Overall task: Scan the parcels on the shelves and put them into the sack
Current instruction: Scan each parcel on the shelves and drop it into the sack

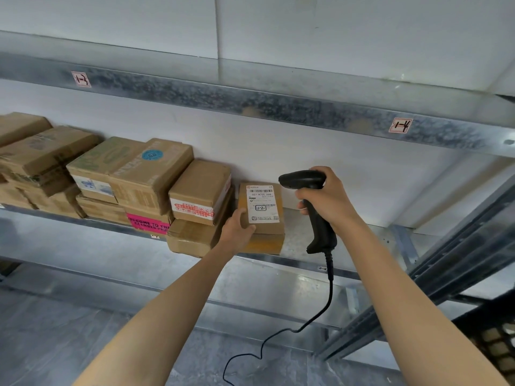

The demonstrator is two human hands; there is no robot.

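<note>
On shelf, left hand [237, 231] holding parcel [262, 207], right hand [328, 200] gripping scanner [315, 207]

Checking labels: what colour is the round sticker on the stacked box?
The sticker is blue; head view.

- A galvanised metal shelf [297, 235] runs along the white wall [278, 151].
- Cardboard boxes [55, 174] are stacked on its left part.
- A box with a pink label [147, 223] sits in the bottom layer.
- Just right of it a plain brown box [189, 238] rests on the shelf.
- At the row's right end a yellowish box [264, 244] lies under a labelled parcel [262, 203].
</note>
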